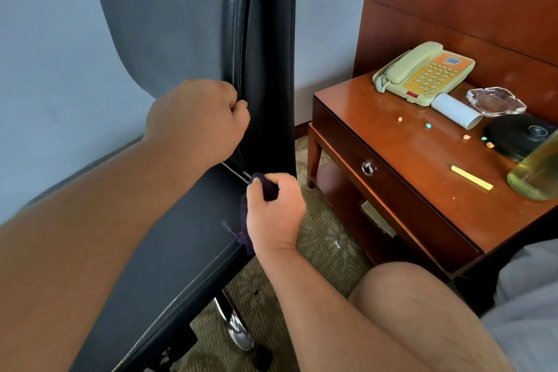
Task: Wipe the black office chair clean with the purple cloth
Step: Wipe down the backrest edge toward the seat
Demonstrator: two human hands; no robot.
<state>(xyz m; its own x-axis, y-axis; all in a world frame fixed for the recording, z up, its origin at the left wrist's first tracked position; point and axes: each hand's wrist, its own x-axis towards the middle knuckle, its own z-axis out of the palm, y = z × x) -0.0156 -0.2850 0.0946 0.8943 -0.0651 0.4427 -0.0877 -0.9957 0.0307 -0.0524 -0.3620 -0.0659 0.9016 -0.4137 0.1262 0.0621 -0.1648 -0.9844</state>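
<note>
Chair, black, is filling the left half of the view: tall back rising up the middle, seat sloping toward bottom left. It's standing on the patterned carpet in front of the blue-grey wall, just beside the wooden nightstand, w/ a chrome leg showing under the seat.

A bare knee is poking in at bottom right.

Left hand is reaching across and gripping the chair back's side edge, fingers curled tight round it. Right hand is sitting lower, at the seat's right edge where back meets seat. It's clutching the purple cloth bunched in a closed fist, w/ more cloth hanging out below against the seat edge.

On the nightstand top:
- a cream phone w/ an orange keypad is sitting at the back
- a black round disc is lying near the right edge
- a bottle of yellowish liquid is cutting in from the right, close to the lens
- a glass ashtray and a white tube are touching, just beside the phone
- a yellow strip is lying toward the front
- several small coloured tablets are lying scattered mid-top
</note>
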